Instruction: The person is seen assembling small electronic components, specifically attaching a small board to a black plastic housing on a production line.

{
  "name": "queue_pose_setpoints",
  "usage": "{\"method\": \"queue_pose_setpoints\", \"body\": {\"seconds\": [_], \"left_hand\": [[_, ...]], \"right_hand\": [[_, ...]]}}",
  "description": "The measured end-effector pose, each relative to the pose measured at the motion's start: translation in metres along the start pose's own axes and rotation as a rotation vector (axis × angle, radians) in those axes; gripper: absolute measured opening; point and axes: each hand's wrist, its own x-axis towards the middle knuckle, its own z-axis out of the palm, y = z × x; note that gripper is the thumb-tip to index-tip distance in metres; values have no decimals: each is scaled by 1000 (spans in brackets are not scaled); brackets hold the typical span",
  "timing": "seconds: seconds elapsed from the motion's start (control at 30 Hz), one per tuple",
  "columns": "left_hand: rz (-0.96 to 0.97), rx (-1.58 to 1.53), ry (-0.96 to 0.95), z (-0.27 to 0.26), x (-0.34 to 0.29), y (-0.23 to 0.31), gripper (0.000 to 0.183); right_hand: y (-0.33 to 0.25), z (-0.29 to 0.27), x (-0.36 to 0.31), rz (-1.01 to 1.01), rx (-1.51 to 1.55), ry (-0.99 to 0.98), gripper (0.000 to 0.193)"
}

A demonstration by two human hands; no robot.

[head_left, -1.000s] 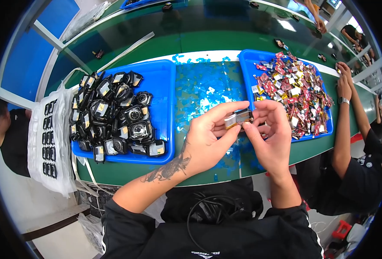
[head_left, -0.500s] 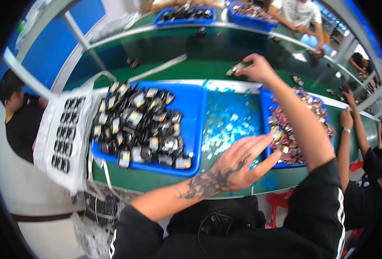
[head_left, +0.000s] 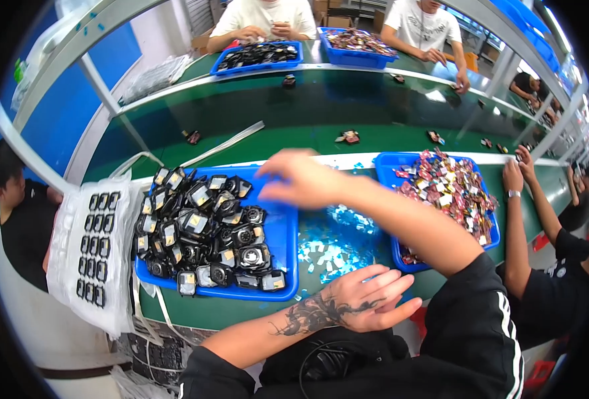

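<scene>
My right hand (head_left: 301,179) reaches across to the left, over the right side of a blue tray (head_left: 286,249). Motion blurs its fingers, so I cannot make out their grip. That tray holds a heap of black watch-like cases (head_left: 198,223) with pale labels. Lower down, my left hand (head_left: 374,299) hovers before the table's near edge, fingers stretched out and nothing in it. Between the trays, small blue film pieces (head_left: 334,256) lie scattered on the green table. A small reddish part (head_left: 349,137) rests on the green belt beyond.
At right stands a blue tray (head_left: 401,263) heaped with small reddish and silver parts. A white sheet (head_left: 118,266) at left carries rows of black cases. More small parts dot the green belt (head_left: 228,100). Co-workers sit opposite and at right; another person is at far left.
My right hand has left the small part on the belt and swung left and nearer, to the tray of black cases. My left hand has drawn back slightly. The view has tilted up.
</scene>
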Motion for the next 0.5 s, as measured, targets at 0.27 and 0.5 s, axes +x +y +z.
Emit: {"method": "queue_pose_setpoints", "body": {"seconds": [0.27,0.5], "left_hand": [[-97,-45,77,-10,-4,-1,54],[-356,-146,109,-11,-3,-3,26]], "right_hand": [[-47,45,-19,136,-12,-203,23],[-37,40,-32,57,236,3,20]]}}
